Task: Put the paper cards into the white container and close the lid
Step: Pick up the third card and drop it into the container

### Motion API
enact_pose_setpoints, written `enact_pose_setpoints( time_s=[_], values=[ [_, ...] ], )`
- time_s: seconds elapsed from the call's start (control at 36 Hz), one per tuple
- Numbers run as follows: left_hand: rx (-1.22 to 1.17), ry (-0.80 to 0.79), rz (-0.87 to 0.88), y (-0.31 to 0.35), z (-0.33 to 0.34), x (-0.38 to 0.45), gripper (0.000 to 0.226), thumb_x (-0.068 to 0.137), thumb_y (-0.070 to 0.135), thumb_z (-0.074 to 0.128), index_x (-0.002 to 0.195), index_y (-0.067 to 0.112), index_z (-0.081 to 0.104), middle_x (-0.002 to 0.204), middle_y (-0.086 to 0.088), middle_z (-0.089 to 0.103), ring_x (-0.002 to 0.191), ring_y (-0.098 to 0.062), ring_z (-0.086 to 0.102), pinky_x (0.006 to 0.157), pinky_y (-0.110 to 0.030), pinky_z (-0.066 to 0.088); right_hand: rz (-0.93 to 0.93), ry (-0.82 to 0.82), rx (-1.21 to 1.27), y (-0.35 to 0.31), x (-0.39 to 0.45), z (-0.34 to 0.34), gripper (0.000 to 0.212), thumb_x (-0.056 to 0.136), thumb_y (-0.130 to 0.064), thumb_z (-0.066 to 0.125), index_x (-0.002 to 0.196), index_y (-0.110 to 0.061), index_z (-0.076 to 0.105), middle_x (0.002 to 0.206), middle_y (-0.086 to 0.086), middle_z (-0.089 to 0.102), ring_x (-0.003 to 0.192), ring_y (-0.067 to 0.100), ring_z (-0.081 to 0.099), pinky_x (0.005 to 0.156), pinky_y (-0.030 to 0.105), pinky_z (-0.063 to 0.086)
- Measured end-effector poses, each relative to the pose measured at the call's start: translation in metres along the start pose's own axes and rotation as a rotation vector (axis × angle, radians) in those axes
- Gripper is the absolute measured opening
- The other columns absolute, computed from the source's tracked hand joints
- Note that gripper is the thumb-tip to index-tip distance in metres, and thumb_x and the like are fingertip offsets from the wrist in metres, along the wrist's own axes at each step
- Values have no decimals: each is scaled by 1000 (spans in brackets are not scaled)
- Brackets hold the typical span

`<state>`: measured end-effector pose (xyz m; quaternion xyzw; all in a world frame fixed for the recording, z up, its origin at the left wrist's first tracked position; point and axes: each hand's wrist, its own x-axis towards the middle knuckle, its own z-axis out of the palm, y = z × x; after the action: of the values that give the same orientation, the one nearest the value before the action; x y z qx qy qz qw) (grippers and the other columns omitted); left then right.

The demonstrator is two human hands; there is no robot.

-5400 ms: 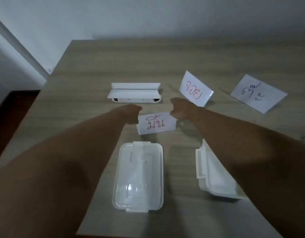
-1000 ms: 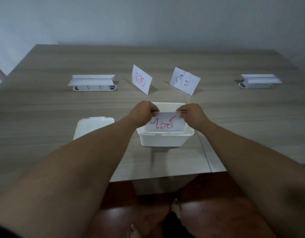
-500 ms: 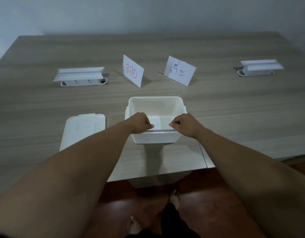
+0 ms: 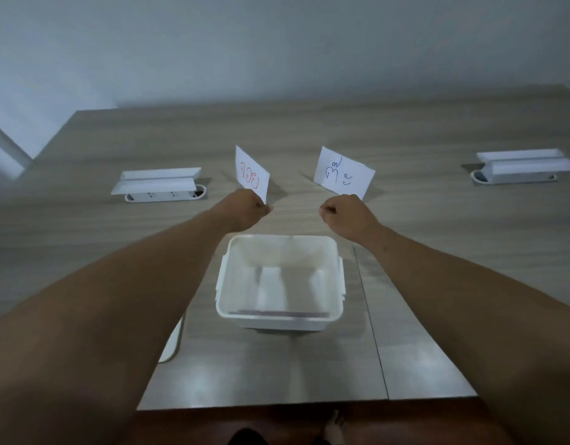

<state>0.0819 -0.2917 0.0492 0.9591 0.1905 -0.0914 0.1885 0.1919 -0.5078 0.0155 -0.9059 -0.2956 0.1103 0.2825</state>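
The white container (image 4: 339, 277) stands open in the middle of the table, with the edge of a paper card (image 4: 277, 313) lying against its near wall. Beyond it two folded cards stand upright: a red-lettered card (image 4: 250, 173) and a blue-lettered card (image 4: 343, 175). My left hand (image 4: 248, 208) is curled, its fingertips at the red-lettered card's lower corner; whether it pinches the card I cannot tell. My right hand (image 4: 344, 216) is curled just below the blue-lettered card and holds nothing. My left forearm hides most of the white lid (image 4: 172, 345).
Two white socket boxes with raised flaps sit on the wooden table, one at the far left (image 4: 158, 184) and one at the far right (image 4: 521, 167). The table's near edge (image 4: 277, 404) runs below the container, with brown floor beneath.
Both hands let a red-lettered card down into the container, released it, and moved forward past the container to the two standing cards.
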Motion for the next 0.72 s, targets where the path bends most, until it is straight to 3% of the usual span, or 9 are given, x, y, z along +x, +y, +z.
enact_pose_setpoints(
  time_s=[0.11,0.22,0.31,0.44,0.53,0.58,0.61,0.67,0.72],
  values=[
    [45,14,-19,-7,-15,12,47,97,42,43,98,4,72,116,-13,69,104,-33,61,89,-38,47,-13,-33,-18,-2,31,-1,25,88,-23,50,87,-12,72,91,3,74,89,21,67,80,32,54],
    [61,30,-12,-20,-30,31,40,98,36,43,93,6,69,116,-13,70,97,-29,62,81,-31,45,-33,-41,-4,-14,63,3,25,86,-18,49,92,-13,73,97,1,75,94,21,66,85,33,54],
    [57,35,-22,-32,-39,47,38,98,35,44,113,11,70,127,-10,66,111,-29,61,92,-35,49,-54,-52,15,-29,85,9,26,87,-15,48,97,-12,72,104,2,74,100,21,65,89,33,53],
    [71,13,-49,-57,-45,81,43,97,40,45,126,14,62,134,-9,61,122,-29,57,103,-42,46,-29,-51,44,-53,127,32,32,87,-10,47,109,-7,70,119,7,69,114,25,60,100,34,47],
    [33,-14,-70,-80,-44,109,47,96,41,46,132,13,57,138,-9,58,128,-29,52,108,-39,41,46,-69,16,-63,167,57,34,83,-9,47,110,-5,67,119,11,68,113,29,61,96,36,50],
    [-36,-33,-91,-94,-44,123,40,97,37,46,123,12,63,135,-9,60,125,-29,54,105,-38,42,97,-89,14,-72,192,72,38,82,-10,49,117,-6,63,124,11,66,114,29,60,94,34,50],
    [-92,-33,-99,-99,-44,129,33,97,35,47,107,11,67,126,-11,65,117,-29,58,98,-37,44,122,-90,17,-75,203,78,40,82,-11,50,121,-7,60,126,11,64,116,29,59,93,33,48],
    [-231,-21,-135,-112,-44,141,34,97,32,47,70,15,55,92,-14,66,88,-24,58,77,-33,42,162,-80,24,-84,224,93,42,82,-11,52,123,-6,56,127,13,62,117,31,57,93,33,47],
    [-319,9,-173,-123,-42,149,39,97,30,47,63,12,51,73,-6,57,77,-21,52,71,-30,38,199,-69,18,-88,236,109,41,82,-12,53,123,-6,54,126,14,61,117,31,57,92,34,47]
  ],
)
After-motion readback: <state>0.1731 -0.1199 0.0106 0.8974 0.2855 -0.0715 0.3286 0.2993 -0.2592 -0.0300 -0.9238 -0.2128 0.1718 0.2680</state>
